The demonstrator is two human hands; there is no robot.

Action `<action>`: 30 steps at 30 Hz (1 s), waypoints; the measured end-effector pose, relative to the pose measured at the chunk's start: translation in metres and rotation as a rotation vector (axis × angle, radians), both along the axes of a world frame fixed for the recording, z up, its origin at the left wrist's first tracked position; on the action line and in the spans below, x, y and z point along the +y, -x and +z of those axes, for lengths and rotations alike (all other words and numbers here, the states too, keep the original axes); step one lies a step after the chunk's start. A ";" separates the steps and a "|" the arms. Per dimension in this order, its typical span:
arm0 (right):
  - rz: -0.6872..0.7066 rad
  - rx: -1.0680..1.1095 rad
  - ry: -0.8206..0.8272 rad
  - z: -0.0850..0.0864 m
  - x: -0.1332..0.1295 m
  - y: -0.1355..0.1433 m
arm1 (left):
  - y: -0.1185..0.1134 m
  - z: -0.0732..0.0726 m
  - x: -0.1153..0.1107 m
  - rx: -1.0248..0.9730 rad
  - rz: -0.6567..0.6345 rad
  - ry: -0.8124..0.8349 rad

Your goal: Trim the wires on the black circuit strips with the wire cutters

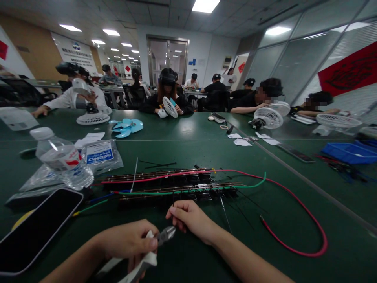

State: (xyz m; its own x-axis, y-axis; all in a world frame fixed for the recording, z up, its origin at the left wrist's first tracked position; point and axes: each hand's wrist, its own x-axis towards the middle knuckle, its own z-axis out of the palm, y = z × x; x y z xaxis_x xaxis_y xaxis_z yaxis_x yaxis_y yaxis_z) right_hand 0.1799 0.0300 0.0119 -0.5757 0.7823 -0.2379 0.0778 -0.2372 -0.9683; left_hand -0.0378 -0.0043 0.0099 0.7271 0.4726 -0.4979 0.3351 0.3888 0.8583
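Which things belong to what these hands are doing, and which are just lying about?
Seemingly in the job:
left hand, holding pliers
right hand, near green wire
red cable

Seemingly lying about:
smartphone
water bottle
blue fan blades
labelled plastic bag

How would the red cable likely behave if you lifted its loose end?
The red cable would probably bend yet spring slightly, as it lies in a broad, smooth curve. Being long and slender, it would likely trail behind.
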 end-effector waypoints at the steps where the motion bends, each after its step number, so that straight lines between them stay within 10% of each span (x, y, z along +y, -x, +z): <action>1: -0.002 0.017 0.012 -0.001 0.000 -0.001 | -0.001 0.004 -0.001 0.042 -0.016 -0.019; 19: 0.122 -0.227 -0.169 0.007 -0.010 -0.011 | -0.017 0.037 -0.019 0.519 0.093 -0.751; 30: 0.105 -0.392 -0.687 0.018 -0.008 -0.023 | -0.019 0.036 -0.026 0.467 0.038 -0.885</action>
